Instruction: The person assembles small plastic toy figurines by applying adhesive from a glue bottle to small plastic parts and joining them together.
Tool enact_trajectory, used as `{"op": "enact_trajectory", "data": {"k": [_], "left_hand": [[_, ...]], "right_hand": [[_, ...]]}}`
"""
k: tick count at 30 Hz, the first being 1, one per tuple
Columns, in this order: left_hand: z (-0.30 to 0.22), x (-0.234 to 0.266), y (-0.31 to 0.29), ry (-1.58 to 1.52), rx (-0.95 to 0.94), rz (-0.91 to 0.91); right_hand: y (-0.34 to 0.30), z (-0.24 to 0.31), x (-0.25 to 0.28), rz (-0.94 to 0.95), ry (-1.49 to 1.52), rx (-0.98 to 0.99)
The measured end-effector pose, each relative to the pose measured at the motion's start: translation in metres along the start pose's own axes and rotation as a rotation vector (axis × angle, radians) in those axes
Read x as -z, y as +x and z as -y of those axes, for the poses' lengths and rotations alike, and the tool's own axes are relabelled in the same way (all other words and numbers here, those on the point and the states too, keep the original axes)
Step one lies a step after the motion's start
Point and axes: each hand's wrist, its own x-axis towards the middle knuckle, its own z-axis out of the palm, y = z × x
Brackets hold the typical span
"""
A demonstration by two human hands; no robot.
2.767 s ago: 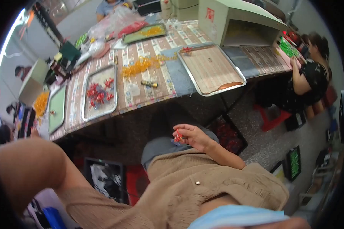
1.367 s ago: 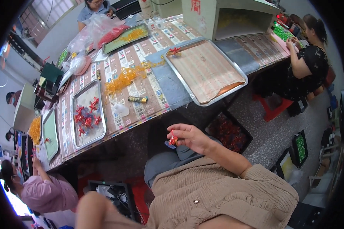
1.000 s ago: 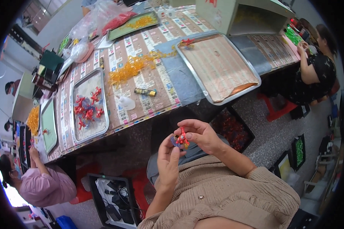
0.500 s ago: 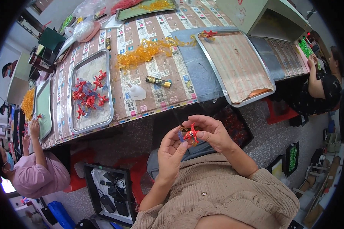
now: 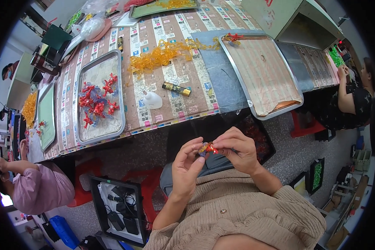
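Above my lap, my left hand (image 5: 186,166) and my right hand (image 5: 240,151) are both closed on a small red toy figure (image 5: 213,148) with translucent blue and yellow parts. Left fingers and thumb pinch the blue and yellow side. My right thumb and fingertips grip the red body, hiding part of it. On the table ahead, several similar red figures with blue parts (image 5: 98,107) lie in a metal tray (image 5: 122,104). Beyond my hands are a small white squeeze bottle (image 5: 152,100), a black-and-gold tube (image 5: 176,88) and a heap of translucent yellow pieces (image 5: 160,57).
A paper-lined tray (image 5: 266,79) overhangs the table edge at right, with a red figure (image 5: 233,37) at its far end. One co-worker (image 5: 39,179) sits at left, another (image 5: 354,102) at right. A black bin (image 5: 118,208) with cables stands on the floor.
The figure has turned between my hands. My right fingers have shifted to a fingertip pinch on its red part. The left co-worker's hand has moved from the green tray toward their head.
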Motion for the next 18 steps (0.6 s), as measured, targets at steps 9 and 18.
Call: {"op": "enact_trajectory", "data": {"k": [9, 18], "left_hand": [[-0.006, -0.006, -0.001, -0.321, 0.372, -0.102], [-0.004, -0.013, -0.001, -0.365, 0.191, -0.103]], "right_hand": [[0.000, -0.009, 0.010, 0.104, -0.022, 0.221], [-0.010, -0.010, 0.004, 0.036, -0.037, -0.233]]}}
